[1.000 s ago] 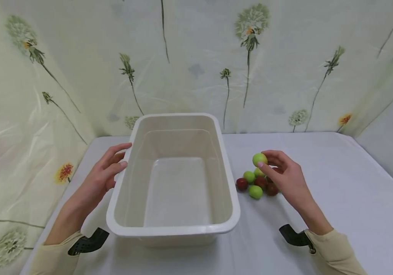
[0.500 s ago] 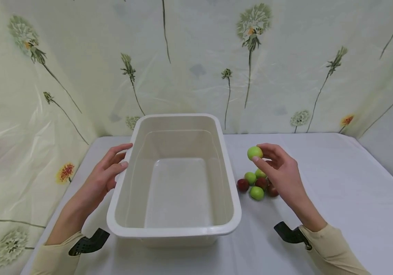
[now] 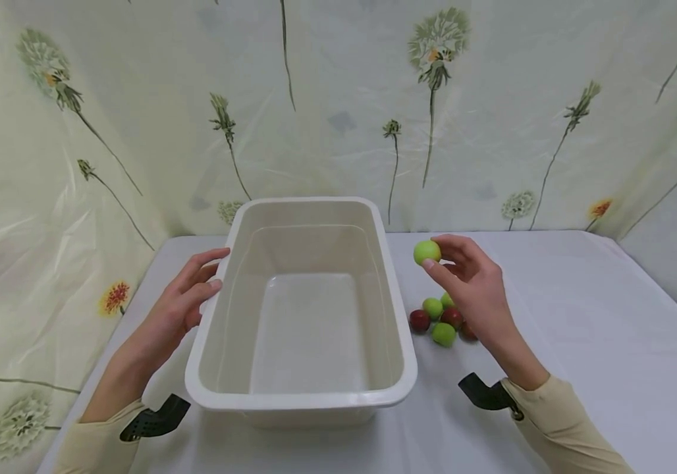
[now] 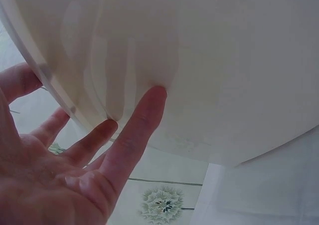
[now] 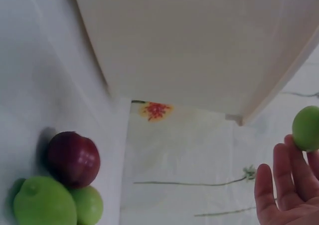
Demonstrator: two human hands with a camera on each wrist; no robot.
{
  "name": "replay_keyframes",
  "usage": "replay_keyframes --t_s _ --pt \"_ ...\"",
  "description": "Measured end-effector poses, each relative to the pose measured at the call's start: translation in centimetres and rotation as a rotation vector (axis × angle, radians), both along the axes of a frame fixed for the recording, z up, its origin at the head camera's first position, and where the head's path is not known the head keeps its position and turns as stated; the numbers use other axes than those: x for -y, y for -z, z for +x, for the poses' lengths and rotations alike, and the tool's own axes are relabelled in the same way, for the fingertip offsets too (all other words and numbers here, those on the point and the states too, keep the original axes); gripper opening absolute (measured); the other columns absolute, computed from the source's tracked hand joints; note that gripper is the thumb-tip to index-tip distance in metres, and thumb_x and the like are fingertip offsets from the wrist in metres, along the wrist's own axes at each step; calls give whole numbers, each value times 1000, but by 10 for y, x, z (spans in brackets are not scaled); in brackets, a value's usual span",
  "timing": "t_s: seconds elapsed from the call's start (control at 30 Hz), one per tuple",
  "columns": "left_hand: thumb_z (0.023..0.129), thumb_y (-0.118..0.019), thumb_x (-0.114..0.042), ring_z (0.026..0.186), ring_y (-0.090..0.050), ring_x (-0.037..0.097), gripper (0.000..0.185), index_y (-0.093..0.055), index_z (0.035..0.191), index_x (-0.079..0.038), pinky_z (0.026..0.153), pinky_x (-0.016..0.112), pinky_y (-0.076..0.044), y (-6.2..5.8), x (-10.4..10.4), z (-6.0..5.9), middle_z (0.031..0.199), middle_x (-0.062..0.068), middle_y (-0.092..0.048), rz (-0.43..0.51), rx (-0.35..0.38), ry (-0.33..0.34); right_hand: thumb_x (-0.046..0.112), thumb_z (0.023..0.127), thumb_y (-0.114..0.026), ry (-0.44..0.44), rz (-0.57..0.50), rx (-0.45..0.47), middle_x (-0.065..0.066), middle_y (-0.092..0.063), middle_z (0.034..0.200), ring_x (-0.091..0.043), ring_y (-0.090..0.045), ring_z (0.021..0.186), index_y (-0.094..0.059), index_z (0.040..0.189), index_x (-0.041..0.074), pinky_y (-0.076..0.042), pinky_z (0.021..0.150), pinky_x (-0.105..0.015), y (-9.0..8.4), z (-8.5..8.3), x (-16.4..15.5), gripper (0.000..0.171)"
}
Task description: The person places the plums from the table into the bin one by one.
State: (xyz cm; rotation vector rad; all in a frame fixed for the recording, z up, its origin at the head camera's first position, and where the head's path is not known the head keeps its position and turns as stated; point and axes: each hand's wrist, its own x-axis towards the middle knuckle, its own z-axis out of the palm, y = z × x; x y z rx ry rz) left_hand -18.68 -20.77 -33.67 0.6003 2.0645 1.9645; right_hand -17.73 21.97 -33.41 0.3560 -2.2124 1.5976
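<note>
A cream plastic tub point(image 3: 305, 399) stands empty in the middle of the white table. My right hand point(image 3: 469, 283) pinches a small green fruit point(image 3: 427, 252) point(image 5: 306, 127) in its fingertips, lifted just right of the tub's rim. Below it, a little pile of green and dark red fruits point(image 3: 440, 320) point(image 5: 60, 185) lies on the table. My left hand point(image 3: 181, 299) rests with straight fingers point(image 4: 134, 130) against the tub's left outer wall point(image 4: 209, 70).
The table point(image 3: 611, 342) is draped in white cloth and reaches to the right. A plastic sheet with printed flowers point(image 3: 338, 99) closes off the back and both sides. Black wrist-camera mounts point(image 3: 155, 416) sit at both sleeves.
My right hand has lifted the green fruit up and to the left, away from the pile and toward the tub's rim. The left hand has stayed on the tub.
</note>
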Motion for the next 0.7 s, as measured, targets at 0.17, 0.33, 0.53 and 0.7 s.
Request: replay_keyframes --t_s 0.17,0.33,0.53,0.7 --pt "105 -42 -26 111 -62 31 48 -30 151 -22 85 41 -55 0 0 0 148 11 -34 -5 -4 -3 13 94 -67 -28 -28 -46 -7 -63 119 -19 -62 105 -58 127 6 -51 86 -23 -10 -5 6 35" --pt "105 -43 -27 111 -62 31 48 -30 151 -23 85 41 -55 -1 -1 0 147 11 -35 -7 4 -11 8 92 -69 -52 -54 -85 -9 -61 118 -21 -62 105 -59 125 3 -50 88 -24 -20 -11 9 34" --pt "105 -43 -27 109 -63 29 48 -31 151 -22 84 42 -55 -1 0 0 147 10 -36 -8 5 -17 6 90 -70 -93 -45 -107 -9 -63 119 -20 -62 106 -59 126 4 -48 93 -27 -30 -18 16 37" --pt "105 -42 -26 109 -63 30 47 -30 151 -23 84 43 -55 1 0 -1 147 11 -35 -5 5 -11 8 91 -70 -149 -7 -106 -7 -64 117 -20 -61 107 -59 124 6 -47 95 -30 -35 -21 26 35"
